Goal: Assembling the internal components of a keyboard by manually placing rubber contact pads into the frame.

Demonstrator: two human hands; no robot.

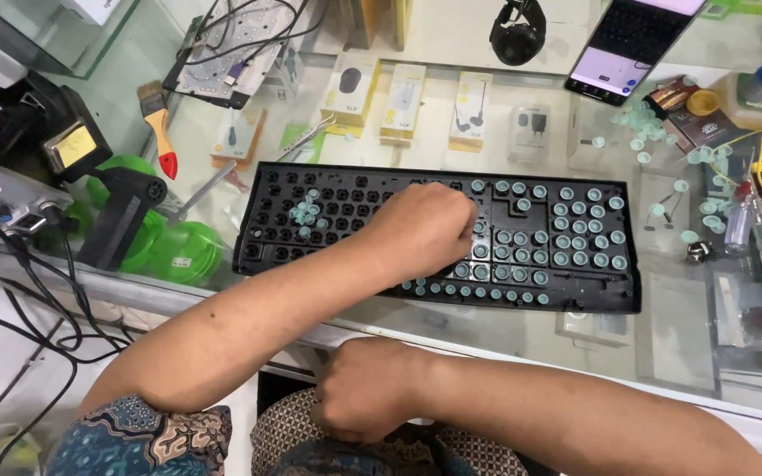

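Head view. The left hand (pixel 425 231) is lying knuckles-up across the middle of the black keyboard frame (pixel 310 256), and its fingertips are hiding beneath the palm, so whether they are pinching a dome or merely pressing down cannot be told. The fingers are curling together rather than spreading. The left forearm is reaching in diagonally from the lower left, covering part of the frame's lower rows. The right hand (pixel 368 388) is resting low at the near edge of the glass counter (pixel 681 344), balled into a loose fist with its fingers tucked under; whether it is enclosing anything is not visible.

The frame is lying flat on the counter, long side facing the person. Pale teal rubber domes (pixel 579 236) are sitting in the sockets of its right portion, while a small loose cluster (pixel 304 214) is lying on the mostly bare left portion. More loose domes (pixel 641 123) are scattered on the glass beyond the frame's right end. A smartphone (pixel 632 44) is being cut off by the top edge, and a red-handled brush (pixel 159 123) is lying to the upper left.
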